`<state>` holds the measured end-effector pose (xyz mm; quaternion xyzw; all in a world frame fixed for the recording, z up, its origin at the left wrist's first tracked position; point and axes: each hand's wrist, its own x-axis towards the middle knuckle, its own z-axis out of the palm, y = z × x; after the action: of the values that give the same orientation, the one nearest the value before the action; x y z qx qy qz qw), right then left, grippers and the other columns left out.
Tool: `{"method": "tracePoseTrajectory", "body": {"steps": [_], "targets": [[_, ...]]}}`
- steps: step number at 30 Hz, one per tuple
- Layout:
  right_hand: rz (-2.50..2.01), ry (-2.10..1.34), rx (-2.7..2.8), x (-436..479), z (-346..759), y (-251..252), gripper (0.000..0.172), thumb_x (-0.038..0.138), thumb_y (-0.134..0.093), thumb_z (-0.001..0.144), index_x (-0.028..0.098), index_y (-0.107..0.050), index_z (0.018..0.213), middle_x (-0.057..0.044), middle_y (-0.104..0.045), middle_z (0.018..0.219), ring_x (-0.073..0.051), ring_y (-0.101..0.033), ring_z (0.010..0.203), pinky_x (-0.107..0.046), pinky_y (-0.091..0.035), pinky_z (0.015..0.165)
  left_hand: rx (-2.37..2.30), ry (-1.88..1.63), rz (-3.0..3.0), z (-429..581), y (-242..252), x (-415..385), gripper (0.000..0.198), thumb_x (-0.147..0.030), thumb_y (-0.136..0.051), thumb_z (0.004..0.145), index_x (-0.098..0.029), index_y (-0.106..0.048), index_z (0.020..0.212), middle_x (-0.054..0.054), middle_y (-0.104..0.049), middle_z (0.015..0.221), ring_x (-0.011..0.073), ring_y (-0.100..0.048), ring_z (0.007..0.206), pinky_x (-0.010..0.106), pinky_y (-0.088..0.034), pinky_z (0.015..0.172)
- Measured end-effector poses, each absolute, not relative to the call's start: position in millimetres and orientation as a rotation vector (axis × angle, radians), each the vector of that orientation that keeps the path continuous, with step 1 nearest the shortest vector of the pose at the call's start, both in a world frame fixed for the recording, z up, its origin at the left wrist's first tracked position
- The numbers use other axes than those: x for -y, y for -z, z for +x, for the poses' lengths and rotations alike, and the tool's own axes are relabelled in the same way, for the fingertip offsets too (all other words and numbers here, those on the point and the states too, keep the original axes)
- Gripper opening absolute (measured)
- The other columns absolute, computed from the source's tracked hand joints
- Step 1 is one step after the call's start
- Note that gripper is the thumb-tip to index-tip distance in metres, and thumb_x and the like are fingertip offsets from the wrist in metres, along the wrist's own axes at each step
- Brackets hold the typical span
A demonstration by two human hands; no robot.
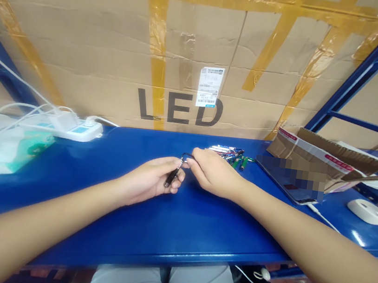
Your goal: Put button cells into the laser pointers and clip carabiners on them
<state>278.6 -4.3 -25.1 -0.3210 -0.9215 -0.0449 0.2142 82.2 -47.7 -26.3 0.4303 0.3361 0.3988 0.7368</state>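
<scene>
A small black cylinder with a silver tip, looking like a keychain penlight, hangs slanted from the fingers of my left hand. The thumb and fingers there pinch it near its upper metal end. From that end a thin black cord loops over to my right hand, whose thumb and forefinger are closed on it. Both hands are held above the middle of the blue table. Behind my right hand lies a pile of small coloured metal cylinders, partly hidden by it.
An opened cardboard box stands at the right, with a phone on a charging cable before it and a white oval device beside. A white power strip and plastic bags lie left. A large taped carton stands behind.
</scene>
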Motion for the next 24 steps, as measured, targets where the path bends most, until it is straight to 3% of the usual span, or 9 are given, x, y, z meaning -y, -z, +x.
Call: {"method": "tracePoseTrajectory", "body": {"steps": [3, 6, 9, 12, 15, 19, 21, 24], "targets": [[-0.928, -0.020, 2.494, -0.8, 283.4, 23.2, 0.029, 0.033, -0.030, 0.104, 0.020, -0.045, 0.082, -0.004, -0.057, 0.077, -0.017, -0.051, 0.066, -0.029, -0.035, 0.065, -0.847, -0.928, 0.930, 80.1, 24.3, 43.6, 0.010, -0.018, -0.062, 0.091, -0.013, -0.065, 0.100, 0.006, -0.067, 0.086, 0.0101, -0.060, 0.063, 0.022, -0.052, 0.059], [-1.046, -0.089, 2.438, -11.2, 292.1, 17.3, 0.034, 0.032, -0.030, 0.103, 0.020, -0.046, 0.075, -0.005, -0.060, 0.076, -0.017, -0.051, 0.066, -0.029, -0.036, 0.065, -0.955, -0.961, 0.918, 77.7, 23.1, 40.6, 0.023, -0.012, -0.064, 0.088, -0.014, -0.066, 0.111, 0.010, -0.071, 0.101, 0.0128, -0.068, 0.071, 0.027, -0.058, 0.068], [-1.245, -0.194, 2.412, -24.1, 304.2, 9.2, 0.041, 0.035, -0.033, 0.103, 0.020, -0.049, 0.068, -0.005, -0.064, 0.073, -0.017, -0.054, 0.065, -0.029, -0.036, 0.063, -0.998, -0.989, 0.921, 75.0, 24.0, 38.6, 0.028, -0.010, -0.066, 0.087, -0.014, -0.066, 0.114, 0.012, -0.071, 0.108, 0.0152, -0.071, 0.077, 0.030, -0.060, 0.076], [-1.408, -0.283, 2.530, -36.3, 318.2, 2.5, 0.040, 0.033, -0.037, 0.101, 0.019, -0.056, 0.069, -0.009, -0.070, 0.083, -0.020, -0.060, 0.073, -0.030, -0.041, 0.067, -0.998, -0.978, 0.967, 71.1, 27.2, 36.1, 0.025, -0.014, -0.066, 0.088, -0.015, -0.069, 0.112, 0.011, -0.070, 0.113, 0.0157, -0.070, 0.081, 0.030, -0.060, 0.077], [-1.588, -0.331, 2.641, -45.9, 332.8, -2.3, 0.037, 0.035, -0.040, 0.099, 0.019, -0.063, 0.075, -0.011, -0.072, 0.092, -0.023, -0.065, 0.080, -0.030, -0.045, 0.069, -1.007, -0.936, 1.040, 66.9, 30.9, 33.2, 0.019, -0.031, -0.067, 0.089, -0.014, -0.072, 0.096, 0.010, -0.070, 0.107, 0.0146, -0.067, 0.080, 0.027, -0.058, 0.071], [-1.927, -0.257, 2.670, -52.8, 349.8, -8.6, 0.034, 0.039, -0.043, 0.096, 0.018, -0.067, 0.085, -0.013, -0.073, 0.097, -0.026, -0.068, 0.085, -0.033, -0.049, 0.072, -1.014, -0.947, 1.087, 65.3, 32.6, 32.2, 0.047, -0.045, -0.073, 0.083, -0.012, -0.053, 0.054, 0.009, -0.069, 0.093, 0.0129, -0.062, 0.074, 0.025, -0.054, 0.068], [-2.040, -0.174, 2.610, -53.9, 355.8, -11.2, 0.033, 0.040, -0.045, 0.094, 0.016, -0.067, 0.098, -0.016, -0.071, 0.106, -0.030, -0.068, 0.094, -0.037, -0.051, 0.079, -1.016, -0.939, 1.107, 66.4, 32.1, 32.7, 0.054, -0.047, -0.074, 0.081, -0.014, -0.045, 0.049, 0.008, -0.068, 0.086, 0.0127, -0.061, 0.072, 0.026, -0.053, 0.067], [-2.102, -0.056, 2.484, -54.9, 361.3, -12.1, 0.049, 0.046, -0.042, 0.096, 0.012, -0.056, 0.128, -0.024, -0.059, 0.132, -0.038, -0.060, 0.117, -0.046, -0.049, 0.093, -1.030, -0.903, 1.135, 67.9, 32.0, 32.7, 0.050, -0.049, -0.073, 0.081, -0.014, -0.051, 0.053, 0.006, -0.066, 0.081, 0.0120, -0.059, 0.069, 0.026, -0.052, 0.068]]}}
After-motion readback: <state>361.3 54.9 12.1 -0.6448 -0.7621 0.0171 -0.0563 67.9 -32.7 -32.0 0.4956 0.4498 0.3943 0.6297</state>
